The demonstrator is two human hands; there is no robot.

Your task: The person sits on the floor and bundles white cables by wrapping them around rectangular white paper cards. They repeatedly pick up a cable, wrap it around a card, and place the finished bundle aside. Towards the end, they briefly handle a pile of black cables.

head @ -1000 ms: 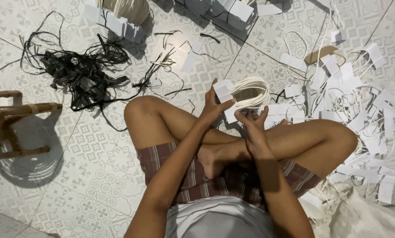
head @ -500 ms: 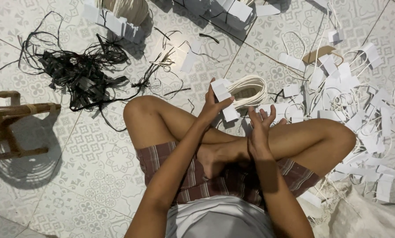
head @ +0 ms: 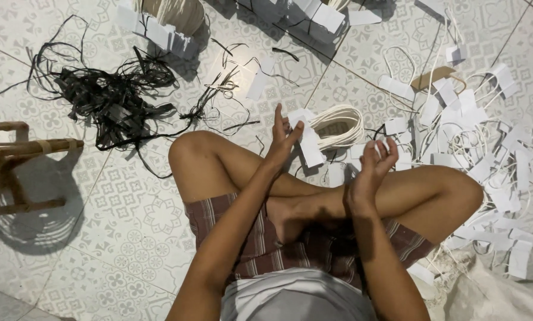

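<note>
Both hands have drawn apart above the crossed legs: the left hand pinches the white paper tags at the coiled white cord bundle, while the right hand, having let go, hangs half-open. Beyond lie scattered white tags and tangled black strips.

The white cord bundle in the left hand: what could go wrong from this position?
1. The left hand pinches the white cord bundle only at the paper tags, so the loops could slip or spread apart.
2. The right hand is beside loose tagged cords on the floor; they could catch on the bundle.
3. The black strip tangle lies close to the left knee and may get dragged along.
</note>
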